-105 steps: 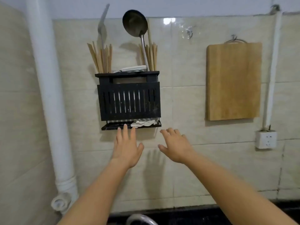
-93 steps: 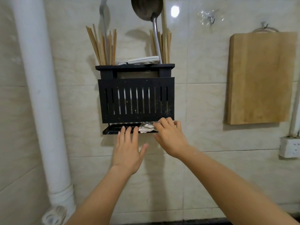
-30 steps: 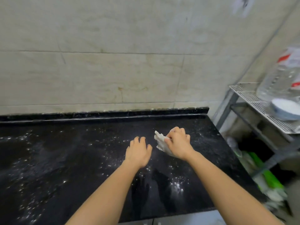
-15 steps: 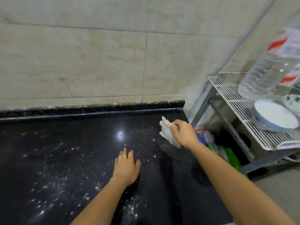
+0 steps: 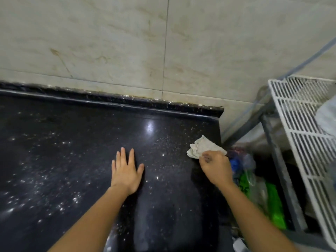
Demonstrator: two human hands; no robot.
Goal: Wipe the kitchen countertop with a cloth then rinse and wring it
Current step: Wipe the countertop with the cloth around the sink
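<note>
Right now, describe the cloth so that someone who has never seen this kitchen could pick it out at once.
Start at the black speckled countertop below the tiled wall and follow it to its right end. There the right hand pinches the cloth, the only pale, crumpled thing against the dark stone.

Pretty dim and kinda soft overall. One glare spot on the countertop, soft shadows nearer the camera. Edges bend, fisheye-style.

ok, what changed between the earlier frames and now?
The right hand took the white cloth off the wall rack's bottom tray and carried it to the right edge of the black countertop, gripping it there. The left hand dropped from the wall to rest flat on the countertop. Unchanged: left hand open, holding nothing.
</note>
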